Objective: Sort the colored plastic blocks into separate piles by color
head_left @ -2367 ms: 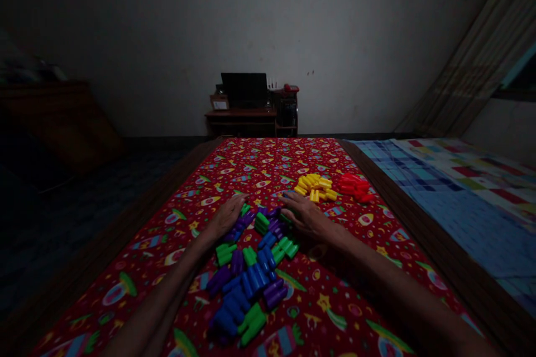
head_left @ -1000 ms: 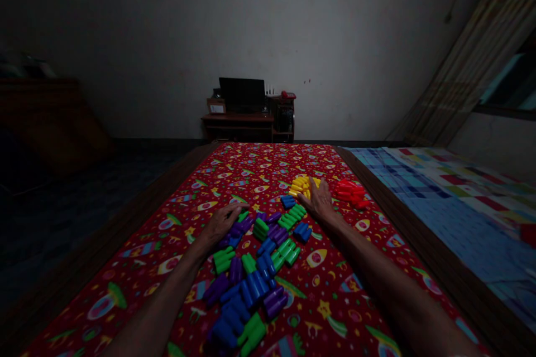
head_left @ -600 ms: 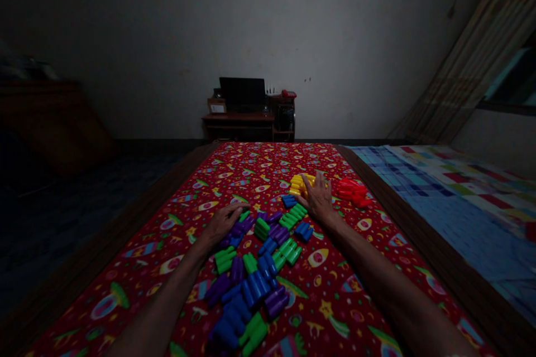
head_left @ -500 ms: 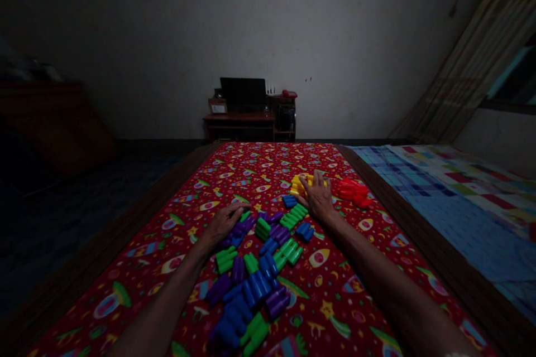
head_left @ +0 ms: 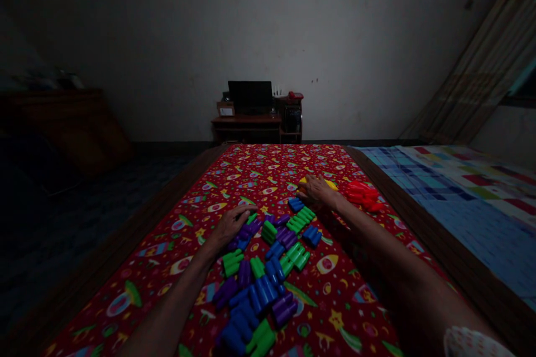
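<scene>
My left hand [head_left: 230, 225] lies low over the cloth, its fingers stretched out loosely beside a small green block [head_left: 252, 218] and some purple blocks [head_left: 252, 227]. Farther out, my right hand [head_left: 319, 189] reaches over a cluster of yellow toy blocks [head_left: 330, 184], with bent fingers curled round the left end; the hand hides most of that cluster. Just right of it sits a pile of red toy blocks [head_left: 362, 195]. A blue block [head_left: 296, 204] lies close below my right fingers.
Green [head_left: 301, 220], blue [head_left: 263, 293] and purple blocks [head_left: 285, 309] are scattered toward me on the red patterned cloth [head_left: 330, 290]. A desk with a monitor [head_left: 250, 95] stands by the far wall. A bed with a plaid cover [head_left: 422, 178] is at the right.
My right hand has turned from spread flat over the yellow blocks to curled round their left end. My left hand stays beside the green and purple blocks. The view has shifted slightly.
</scene>
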